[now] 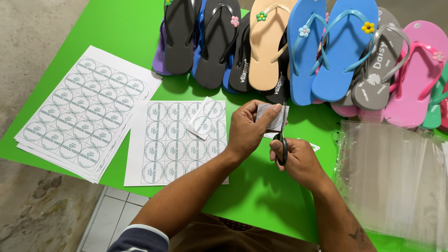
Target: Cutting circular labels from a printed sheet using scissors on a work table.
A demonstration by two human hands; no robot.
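My left hand (247, 128) pinches a small paper piece (272, 115) printed with a round label, held above the green table (261, 186). My right hand (301, 161) grips black-handled scissors (282, 142), blades up against the paper piece. Just left of my hands lies a white sheet of round labels (163, 149), with a cut strip of two labels (204, 120) resting on its top right corner.
A stack of uncut label sheets (81, 112) lies at the left table edge. A row of flip-flops (303, 46) in black, tan, blue, grey and pink lines the far side. Clear plastic bags (392, 177) lie at the right. Concrete and tile floor shows at the left.
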